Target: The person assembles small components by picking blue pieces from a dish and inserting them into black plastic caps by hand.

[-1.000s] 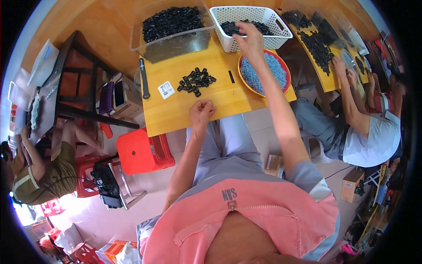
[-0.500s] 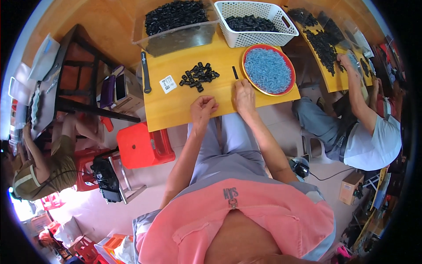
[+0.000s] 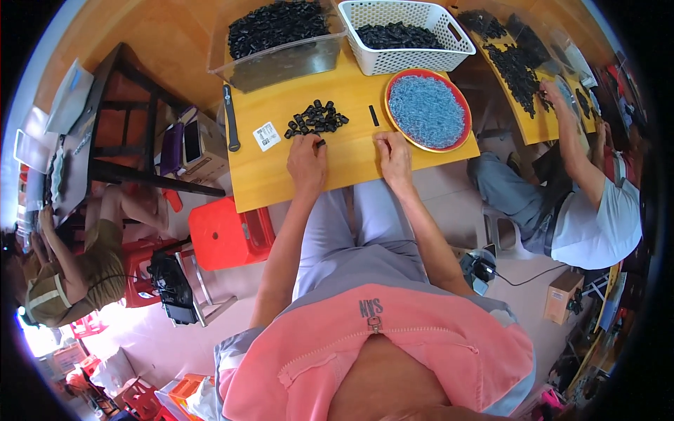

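Note:
A loose pile of small black cylindrical plastic parts lies in the middle of the yellow table. At the pile's near edge, my left hand is closed with its fingertips on one small black part. My right hand hovers over the table's near side, thumb and fingers pinched together; whatever is between them is too small to make out. Just beyond it lies a short black strip. A red-rimmed round tray full of small blue-grey pieces stands to its right.
A clear bin and a white perforated basket, both holding black parts, stand at the back. A black-handled tool and a white printed label lie at left. A red stool stands below; co-workers sit on both sides.
My left hand has moved forward and left to the pile's near edge and closed on a black part. My right hand has shifted slightly, still pinched.

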A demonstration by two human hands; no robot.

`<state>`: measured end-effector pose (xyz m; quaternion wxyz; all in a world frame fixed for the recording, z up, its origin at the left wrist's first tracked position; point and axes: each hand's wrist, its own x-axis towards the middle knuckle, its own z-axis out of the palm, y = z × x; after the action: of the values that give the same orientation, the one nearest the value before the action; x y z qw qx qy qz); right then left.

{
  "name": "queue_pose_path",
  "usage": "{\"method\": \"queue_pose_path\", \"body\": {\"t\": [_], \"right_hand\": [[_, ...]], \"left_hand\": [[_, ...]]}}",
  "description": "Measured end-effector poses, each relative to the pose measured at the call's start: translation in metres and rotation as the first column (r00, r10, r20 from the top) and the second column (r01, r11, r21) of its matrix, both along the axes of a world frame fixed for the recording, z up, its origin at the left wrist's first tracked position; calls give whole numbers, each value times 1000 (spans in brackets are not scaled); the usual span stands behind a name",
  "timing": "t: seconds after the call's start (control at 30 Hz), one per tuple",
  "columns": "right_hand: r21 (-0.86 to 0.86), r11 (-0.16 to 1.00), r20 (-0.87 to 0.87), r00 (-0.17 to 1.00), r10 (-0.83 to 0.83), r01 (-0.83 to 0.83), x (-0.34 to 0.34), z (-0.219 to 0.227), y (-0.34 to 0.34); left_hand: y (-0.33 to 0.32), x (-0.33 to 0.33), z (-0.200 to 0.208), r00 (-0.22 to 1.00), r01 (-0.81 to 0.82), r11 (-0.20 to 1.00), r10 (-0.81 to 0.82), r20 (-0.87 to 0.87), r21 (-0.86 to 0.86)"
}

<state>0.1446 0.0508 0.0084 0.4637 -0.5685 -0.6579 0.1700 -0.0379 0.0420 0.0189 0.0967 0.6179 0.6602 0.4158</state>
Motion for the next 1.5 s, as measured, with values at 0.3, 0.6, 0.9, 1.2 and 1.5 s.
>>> {"method": "queue_pose_path", "body": {"t": [0.3,0.6,0.9,1.2,1.5], "right_hand": [[-182,980,-377,926,3,-77,1,-2,-2],[-208,889,-733,667,134,-407,-36,54,-22],[-141,952,-557,817,150,-271,-36,49,-24],[31,977,-266,941,210,-209,-35,52,-37],[22,994,-66,992,106,-104,-1,42,-22]], "left_hand": [[-4,-8,-10,862,174,981,-112,494,-81],[-28,11,21,302,461,887,-140,943,-16],[-28,19,21,191,494,870,-121,974,11],[-27,21,10,112,484,874,-121,986,52],[-19,11,2,98,444,896,-50,994,1]]}}
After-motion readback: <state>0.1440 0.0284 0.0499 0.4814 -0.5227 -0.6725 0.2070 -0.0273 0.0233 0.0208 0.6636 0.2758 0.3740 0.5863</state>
